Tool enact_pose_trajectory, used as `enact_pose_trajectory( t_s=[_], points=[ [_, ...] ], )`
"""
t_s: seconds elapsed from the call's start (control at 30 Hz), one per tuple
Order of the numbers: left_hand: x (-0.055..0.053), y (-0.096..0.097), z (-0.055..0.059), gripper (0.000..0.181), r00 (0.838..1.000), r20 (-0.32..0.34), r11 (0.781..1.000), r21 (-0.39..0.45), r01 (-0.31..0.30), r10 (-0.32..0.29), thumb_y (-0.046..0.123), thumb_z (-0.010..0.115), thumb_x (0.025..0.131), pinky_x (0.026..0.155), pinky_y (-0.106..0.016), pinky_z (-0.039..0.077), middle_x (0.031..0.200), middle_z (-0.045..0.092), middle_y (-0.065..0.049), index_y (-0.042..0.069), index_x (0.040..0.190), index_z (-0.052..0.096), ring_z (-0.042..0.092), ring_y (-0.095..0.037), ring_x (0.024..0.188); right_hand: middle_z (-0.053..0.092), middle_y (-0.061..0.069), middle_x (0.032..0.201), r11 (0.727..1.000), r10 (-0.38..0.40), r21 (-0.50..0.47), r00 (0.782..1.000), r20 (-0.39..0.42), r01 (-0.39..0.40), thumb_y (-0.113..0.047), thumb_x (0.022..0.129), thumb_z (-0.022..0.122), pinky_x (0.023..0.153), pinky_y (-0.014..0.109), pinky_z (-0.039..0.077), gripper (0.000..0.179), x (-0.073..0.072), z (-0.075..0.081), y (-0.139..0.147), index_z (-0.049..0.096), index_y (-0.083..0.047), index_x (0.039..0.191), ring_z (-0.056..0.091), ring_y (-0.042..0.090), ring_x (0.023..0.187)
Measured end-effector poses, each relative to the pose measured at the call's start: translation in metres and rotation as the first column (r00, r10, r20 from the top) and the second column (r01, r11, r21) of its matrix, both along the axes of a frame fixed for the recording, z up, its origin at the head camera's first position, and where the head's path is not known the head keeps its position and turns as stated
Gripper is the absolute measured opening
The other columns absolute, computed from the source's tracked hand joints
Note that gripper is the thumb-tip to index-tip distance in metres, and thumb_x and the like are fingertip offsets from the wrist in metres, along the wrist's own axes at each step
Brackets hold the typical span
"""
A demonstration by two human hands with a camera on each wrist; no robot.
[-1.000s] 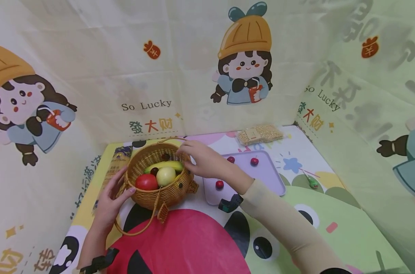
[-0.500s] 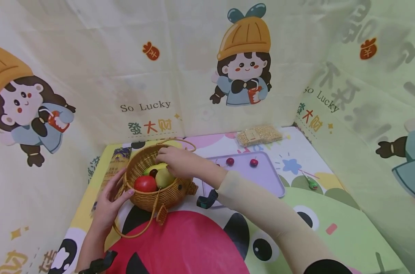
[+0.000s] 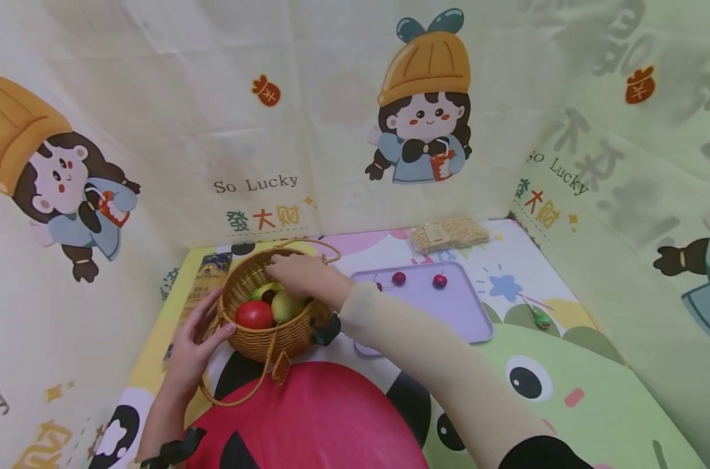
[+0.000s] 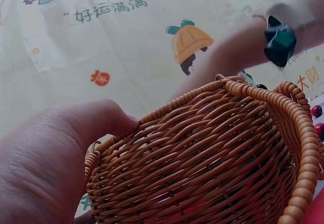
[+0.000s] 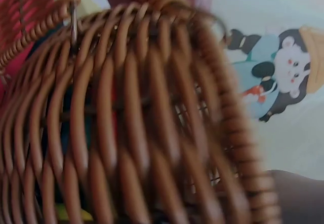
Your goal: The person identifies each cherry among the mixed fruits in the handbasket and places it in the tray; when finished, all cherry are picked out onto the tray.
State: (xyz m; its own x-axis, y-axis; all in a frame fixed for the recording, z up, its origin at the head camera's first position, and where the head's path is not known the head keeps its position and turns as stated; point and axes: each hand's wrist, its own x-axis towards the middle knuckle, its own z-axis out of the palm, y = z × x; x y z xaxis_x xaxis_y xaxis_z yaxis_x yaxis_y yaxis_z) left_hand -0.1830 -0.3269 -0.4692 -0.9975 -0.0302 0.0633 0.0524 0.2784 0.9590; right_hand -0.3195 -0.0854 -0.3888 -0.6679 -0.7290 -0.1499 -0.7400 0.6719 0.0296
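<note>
A fish-shaped wicker basket [image 3: 290, 335] stands on the table at centre left in the head view. Inside lie a red tomato-like fruit [image 3: 254, 314], a pale green round fruit [image 3: 287, 306], a yellow-green banana [image 3: 260, 291] and a small dark ball [image 3: 269, 296]. My left hand [image 3: 193, 339] grips the basket's left rim; its thumb [image 4: 114, 115] lies on the edge in the left wrist view. My right hand [image 3: 308, 277] reaches over the right rim into the basket. Its fingertips are hidden inside, so I cannot tell what they hold.
A lilac tray [image 3: 466, 326] with red cherries [image 3: 440, 281] stands right of the basket, partly behind the right sleeve. A bag of pale grains [image 3: 449, 234] lies at the back. A long packet [image 3: 205, 280] lies left of the basket. A small green object [image 3: 540, 318] lies far right.
My right hand has moved left from the basket's right rim and down into it. The right forearm now covers the tray's front cherry. The left hand stays on the rim.
</note>
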Motion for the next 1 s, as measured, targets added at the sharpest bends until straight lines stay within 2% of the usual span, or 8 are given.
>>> enact_pose_trajectory(
  t_s=[0.1, 0.33, 0.5, 0.63, 0.77, 0.87, 1.0],
  points=[
    [-0.001, 0.0, 0.001, 0.075, 1.0, -0.001, 1.0, 0.007, -0.002, 0.002, 0.016, 0.071, 0.109, 0.129, -0.08, 0.026, 0.183, 0.034, 0.006, 0.032, 0.174, 0.038, 0.027, -0.031, 0.172, 0.058, -0.001, 0.149, 1.0, -0.014, 0.017, 0.999, -0.034, 0.015, -0.021, 0.117, 0.053, 0.105, 0.038, 0.061, 0.039, -0.005, -0.007, -0.005, 0.063, -0.026, 0.155, 0.067, 0.02, 0.125],
    [0.0, 0.0, 0.002, 0.075, 1.0, -0.011, 0.999, 0.041, 0.004, -0.003, 0.014, 0.071, 0.109, 0.13, -0.082, 0.022, 0.183, 0.034, 0.005, 0.031, 0.174, 0.039, 0.024, -0.034, 0.173, 0.059, -0.001, 0.152, 0.997, 0.0, 0.078, 0.994, -0.11, 0.008, -0.024, 0.117, 0.055, 0.105, 0.037, 0.063, 0.039, -0.007, -0.01, -0.014, 0.063, -0.028, 0.154, 0.068, 0.02, 0.126],
    [0.001, 0.0, 0.002, 0.075, 1.0, -0.011, 1.0, 0.03, 0.008, -0.007, 0.014, 0.071, 0.109, 0.129, -0.082, 0.024, 0.183, 0.033, 0.005, 0.031, 0.174, 0.039, 0.024, -0.037, 0.173, 0.06, 0.0, 0.153, 0.996, 0.003, 0.09, 0.997, -0.077, 0.004, -0.024, 0.117, 0.055, 0.105, 0.035, 0.063, 0.037, -0.007, -0.011, -0.014, 0.066, -0.025, 0.152, 0.07, 0.019, 0.127],
    [0.002, 0.001, 0.003, 0.075, 1.0, -0.012, 1.0, 0.027, 0.009, -0.008, 0.014, 0.071, 0.108, 0.127, -0.083, 0.025, 0.183, 0.033, 0.003, 0.031, 0.174, 0.039, 0.024, -0.04, 0.172, 0.059, 0.0, 0.161, 0.997, -0.032, 0.07, 0.999, -0.026, 0.034, -0.025, 0.118, 0.054, 0.111, 0.039, 0.062, 0.034, -0.006, -0.013, -0.014, 0.071, -0.024, 0.147, 0.068, 0.023, 0.136],
    [0.002, 0.001, 0.003, 0.075, 1.0, -0.013, 0.999, 0.04, 0.011, -0.011, 0.014, 0.071, 0.108, 0.128, -0.084, 0.023, 0.184, 0.033, 0.002, 0.03, 0.174, 0.039, 0.022, -0.04, 0.172, 0.052, -0.001, 0.171, 0.996, -0.066, 0.062, 0.998, 0.01, 0.065, -0.024, 0.119, 0.051, 0.116, 0.043, 0.059, 0.034, -0.006, -0.016, -0.013, 0.072, -0.026, 0.146, 0.063, 0.025, 0.146],
    [0.002, 0.001, 0.002, 0.075, 1.0, -0.013, 0.999, 0.042, 0.008, -0.007, 0.014, 0.071, 0.108, 0.129, -0.083, 0.022, 0.183, 0.033, 0.003, 0.03, 0.174, 0.039, 0.023, -0.04, 0.172, 0.054, -0.001, 0.167, 0.996, -0.06, 0.063, 0.998, 0.004, 0.06, -0.023, 0.119, 0.051, 0.113, 0.039, 0.06, 0.032, -0.007, -0.017, -0.013, 0.074, -0.025, 0.142, 0.065, 0.024, 0.141],
    [0.0, 0.001, 0.001, 0.075, 1.0, -0.021, 0.999, 0.038, 0.01, -0.009, 0.013, 0.071, 0.108, 0.129, -0.082, 0.022, 0.184, 0.033, 0.002, 0.03, 0.175, 0.038, 0.023, -0.039, 0.172, 0.06, 0.002, 0.153, 0.999, -0.006, 0.051, 0.998, -0.063, 0.009, -0.023, 0.118, 0.054, 0.102, 0.033, 0.063, 0.029, -0.01, -0.019, -0.014, 0.074, -0.023, 0.138, 0.071, 0.022, 0.124]
  ],
)
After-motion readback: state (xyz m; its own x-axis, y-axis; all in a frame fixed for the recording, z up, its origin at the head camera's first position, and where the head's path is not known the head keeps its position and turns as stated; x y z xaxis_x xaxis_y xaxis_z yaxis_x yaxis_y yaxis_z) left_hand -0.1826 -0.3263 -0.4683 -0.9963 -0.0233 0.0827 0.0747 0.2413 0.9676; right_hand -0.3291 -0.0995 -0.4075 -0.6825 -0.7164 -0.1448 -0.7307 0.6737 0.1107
